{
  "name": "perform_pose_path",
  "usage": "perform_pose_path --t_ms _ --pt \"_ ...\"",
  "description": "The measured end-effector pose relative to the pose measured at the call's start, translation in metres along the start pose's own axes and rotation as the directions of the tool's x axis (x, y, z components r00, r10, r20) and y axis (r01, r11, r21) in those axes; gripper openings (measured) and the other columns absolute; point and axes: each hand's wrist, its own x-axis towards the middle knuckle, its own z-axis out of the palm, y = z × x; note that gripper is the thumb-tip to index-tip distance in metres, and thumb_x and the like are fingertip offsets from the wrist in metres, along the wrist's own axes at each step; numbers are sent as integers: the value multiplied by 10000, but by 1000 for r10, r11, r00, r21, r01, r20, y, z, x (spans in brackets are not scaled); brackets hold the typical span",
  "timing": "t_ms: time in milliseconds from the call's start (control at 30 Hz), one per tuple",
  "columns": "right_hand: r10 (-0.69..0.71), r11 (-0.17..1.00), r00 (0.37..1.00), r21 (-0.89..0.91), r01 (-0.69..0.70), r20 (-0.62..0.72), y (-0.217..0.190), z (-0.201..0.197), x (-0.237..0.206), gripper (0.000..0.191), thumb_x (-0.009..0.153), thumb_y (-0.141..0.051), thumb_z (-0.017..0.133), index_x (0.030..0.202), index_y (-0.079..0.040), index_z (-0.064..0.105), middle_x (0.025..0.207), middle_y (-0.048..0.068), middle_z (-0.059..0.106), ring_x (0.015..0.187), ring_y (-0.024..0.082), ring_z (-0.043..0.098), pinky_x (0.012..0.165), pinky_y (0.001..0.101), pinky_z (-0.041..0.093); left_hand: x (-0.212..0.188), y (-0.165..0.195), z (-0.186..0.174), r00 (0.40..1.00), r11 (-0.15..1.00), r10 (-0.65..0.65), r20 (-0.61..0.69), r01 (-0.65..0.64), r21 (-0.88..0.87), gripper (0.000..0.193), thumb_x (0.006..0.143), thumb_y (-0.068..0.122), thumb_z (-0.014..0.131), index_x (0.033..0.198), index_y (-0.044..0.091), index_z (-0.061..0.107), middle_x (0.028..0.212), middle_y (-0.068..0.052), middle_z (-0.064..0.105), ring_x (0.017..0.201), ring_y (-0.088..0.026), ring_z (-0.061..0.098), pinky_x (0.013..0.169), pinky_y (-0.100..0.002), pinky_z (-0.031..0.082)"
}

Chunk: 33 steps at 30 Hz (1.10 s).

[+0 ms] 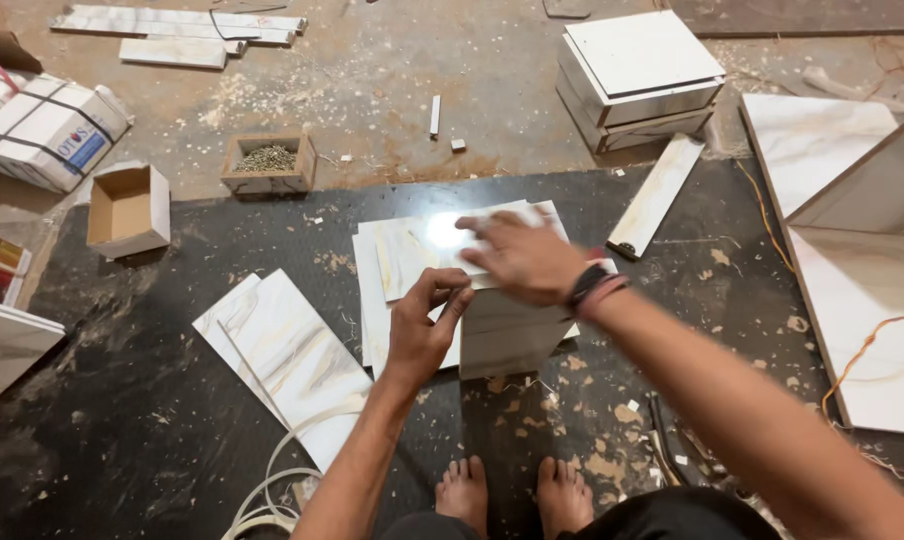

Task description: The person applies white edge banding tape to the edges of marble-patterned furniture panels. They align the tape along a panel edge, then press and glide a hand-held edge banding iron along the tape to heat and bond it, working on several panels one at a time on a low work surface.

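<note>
Dark mat (152,400) over a dusty concrete floor (392,70) littered with sawdust. At mat centre, a stack of marbled panels (402,255), number unclear. Left hand (422,325) pinches the stack's near edge between thumb and fingers. Right hand (522,255) lies flat and open on top, gripping nothing. Two small boxes (132,210) behind the mat; two bare feet (512,495) below.

**Dark mat on a dusty floor**

A black mat (142,400) covers the sawdust-strewn floor (392,70). On the mat lie marbled panels (292,355), a strip (657,195), an open carton (129,210) and coiled white edging (272,490). A screw box (268,163) sits on the floor.
</note>
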Motion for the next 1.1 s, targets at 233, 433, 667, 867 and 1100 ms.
perform_pose_path --t_ms 233,433,667,867,1100 --pt "-178 983 984 37 178 -2 -8 3 -30 776 992 -730 229 1564 -226 373 1449 169 578 1424 322 458 1217 642 78 -11 28 -10 994 997 49 94 -53 47 105 982 61 682 1084 34 675 1088 -96 750 1059 -211 746 964 -359 601" --pt "-121 957 992 -259 127 39 36 -23 -86 952 775 -785 562 1500 -183 430 1362 155 614 1314 322 523 1192 591 188 -9 62 -17 994 939 -8 105 -29 343 191 951 235 710 1053 73 704 1031 -89 764 965 -253 768 826 -357 601" --pt "-184 938 983 -301 171 -15 42 -2 -81 736 829 -664 707 1324 -128 611 1294 199 640 1277 351 565 1154 575 304 38 77 27 840 732 -229 492 -184 655 854 884 663 597 1496 91 431 1534 -154 480 1157 -358 640 901 -482 531" --pt "-219 951 974 -233 202 -51 57 12 -78 740 750 -605 753 1248 -70 636 1303 185 643 1286 337 549 1144 536 338 55 54 50 804 728 -266 531 -194 658 986 833 740 497 1609 174 273 1269 -120 658 1112 -309 639 855 -483 529" --pt "-104 944 994 -311 108 31 36 -25 -99 778 750 -625 787 1283 -79 634 1254 183 635 1257 329 539 1122 590 289 45 73 59 970 934 -124 210 42 356 701 1017 636 394 1487 123 481 1160 -136 723 1101 -301 699 923 -465 537"
